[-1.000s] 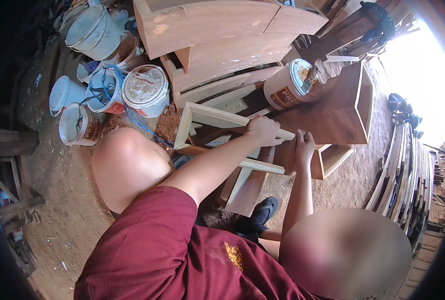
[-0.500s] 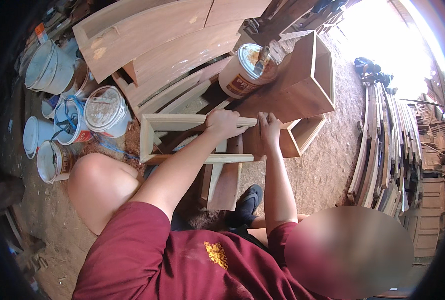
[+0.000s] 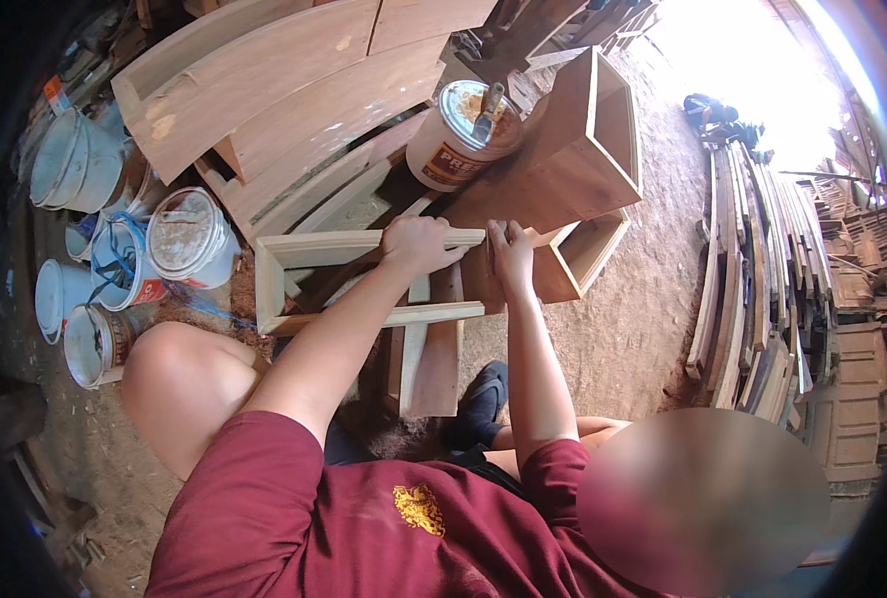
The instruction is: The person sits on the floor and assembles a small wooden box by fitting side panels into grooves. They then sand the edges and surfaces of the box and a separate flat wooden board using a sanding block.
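Observation:
A pale, three-sided wooden frame (image 3: pixel 329 247) lies before me, with a mitred moulding along its rails and its right side unclosed. My left hand (image 3: pixel 416 244) is wrapped over the far rail, close to that rail's right end. At the very tip of the same rail, my right hand (image 3: pixel 512 261) has its fingers curled in a pinch. Whatever sits between those fingers is too small and hidden to name. Beneath the frame are brown boards (image 3: pixel 431 374), and a brown wooden box (image 3: pixel 563 149) with pale edges stands just beyond my right hand.
A lidded white bucket (image 3: pixel 433 164) beside the box carries a handled tool (image 3: pixel 487 114) on its lid. Several stained buckets (image 3: pixel 186 234) crowd the left. A large wooden panel piece (image 3: pixel 264 100) stands at the far side. Long timber strips (image 3: pixel 752 269) are stacked at the right.
The whole view has shifted slightly, so everything appears a little further left. The fingers of my right hand look more curled at the rail's end. My left hand keeps its place on the frame.

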`<state>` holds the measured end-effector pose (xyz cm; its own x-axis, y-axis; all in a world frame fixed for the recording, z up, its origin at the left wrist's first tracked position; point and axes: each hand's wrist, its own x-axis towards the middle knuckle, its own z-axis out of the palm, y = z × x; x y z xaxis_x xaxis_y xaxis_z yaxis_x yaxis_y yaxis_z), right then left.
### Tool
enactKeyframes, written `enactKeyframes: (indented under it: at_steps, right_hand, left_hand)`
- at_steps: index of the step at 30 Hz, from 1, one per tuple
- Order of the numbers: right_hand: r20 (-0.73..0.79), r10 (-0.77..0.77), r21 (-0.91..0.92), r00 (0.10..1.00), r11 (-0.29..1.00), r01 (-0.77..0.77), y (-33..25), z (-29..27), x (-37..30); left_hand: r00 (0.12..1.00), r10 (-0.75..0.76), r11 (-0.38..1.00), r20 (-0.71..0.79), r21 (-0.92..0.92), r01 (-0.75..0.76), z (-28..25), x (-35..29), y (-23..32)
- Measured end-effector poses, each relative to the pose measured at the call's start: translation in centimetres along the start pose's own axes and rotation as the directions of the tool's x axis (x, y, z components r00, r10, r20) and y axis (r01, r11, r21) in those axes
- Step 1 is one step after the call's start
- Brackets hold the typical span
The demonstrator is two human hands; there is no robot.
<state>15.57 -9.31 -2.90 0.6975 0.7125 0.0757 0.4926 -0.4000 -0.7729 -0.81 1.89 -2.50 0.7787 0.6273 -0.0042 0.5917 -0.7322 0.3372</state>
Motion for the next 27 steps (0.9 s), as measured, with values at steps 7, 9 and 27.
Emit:
enactKeyframes:
  at_steps: [7, 9, 27]
  right_hand:
    - [-0.04, -0.018, -0.111, 0.999, 0.994, 0.014, 2.0, -0.4, -1.8]
    - [-0.013, 0.004, -0.088, 1.0, 0.996, -0.005, 0.4, -0.1, -0.2]
    - [0.073, 0.047, -0.045, 0.996, 0.998, -0.044, 0.2, -0.3, 1.3]
  left_hand:
    - [0.998, 0.01, 1.0, -0.057, 0.013, -0.009, 0.1, -0.2, 0.0]
    - [0.998, 0.017, 1.0, -0.064, 0.021, -0.016, 0.2, -0.2, -0.1]
    - [0.999, -0.026, 0.999, 0.025, 0.031, 0.025, -0.4, 0.2, 0.2]
